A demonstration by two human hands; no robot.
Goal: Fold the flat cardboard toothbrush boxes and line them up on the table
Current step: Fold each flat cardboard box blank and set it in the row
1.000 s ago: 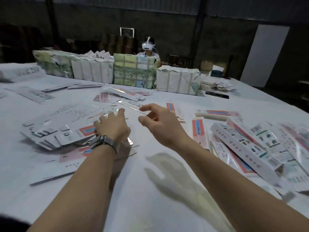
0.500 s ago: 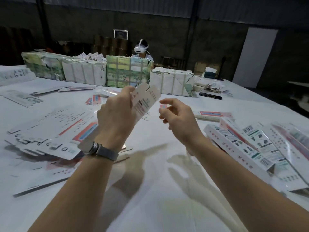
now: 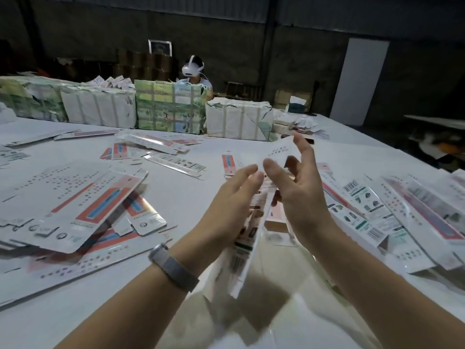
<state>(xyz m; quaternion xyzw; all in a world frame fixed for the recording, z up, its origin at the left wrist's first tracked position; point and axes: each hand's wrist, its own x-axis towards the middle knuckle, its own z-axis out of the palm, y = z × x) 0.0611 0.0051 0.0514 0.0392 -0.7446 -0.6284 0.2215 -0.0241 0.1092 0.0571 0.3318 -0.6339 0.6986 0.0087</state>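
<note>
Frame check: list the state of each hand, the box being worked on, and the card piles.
Left hand: fingers extended, pressed against the box.
Right hand: open, against the box's other side.
Toothbrush box: held off the table, partly folded.
Flat blanks: unfolded, piled left.
Folded boxes: heaped loosely right, not lined up.

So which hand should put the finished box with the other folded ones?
Probably the right hand. The folded boxes lie on the table's right side, just beside it. The left hand, on the box blank too, sits nearer the flat pile.
</note>
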